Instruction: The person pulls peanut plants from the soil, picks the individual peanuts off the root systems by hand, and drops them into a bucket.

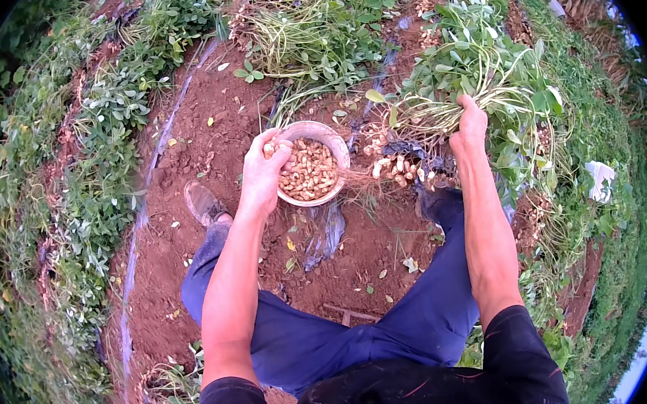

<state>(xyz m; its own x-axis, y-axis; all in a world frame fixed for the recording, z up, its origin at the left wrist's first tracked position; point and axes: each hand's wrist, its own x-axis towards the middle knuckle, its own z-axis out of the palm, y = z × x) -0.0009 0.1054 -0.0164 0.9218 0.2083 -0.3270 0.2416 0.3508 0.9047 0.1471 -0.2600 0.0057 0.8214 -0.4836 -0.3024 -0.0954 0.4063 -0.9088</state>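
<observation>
My left hand [269, 163] is at the left rim of a round, pale bucket [338, 142], its fingers closed around a few peanut pods. Many unshelled peanuts [312, 174] lie in the bucket. My right hand [470, 120] grips a bundle of pulled peanut plants [443, 111] by the stems. Their leafy tops point up and to the right. The roots, with clusters of pods [399, 168], hang on the left, just right of the bucket. Dark plastic film [406, 147] is tangled among these roots.
Heaps of peanut plants [308, 40] lie on the reddish soil [204, 120] ahead. A strip of plastic film [162, 135] runs along the left, beside leafy rows. Torn film [326, 234] lies between my feet. A white container [601, 181] stands in the greenery at right.
</observation>
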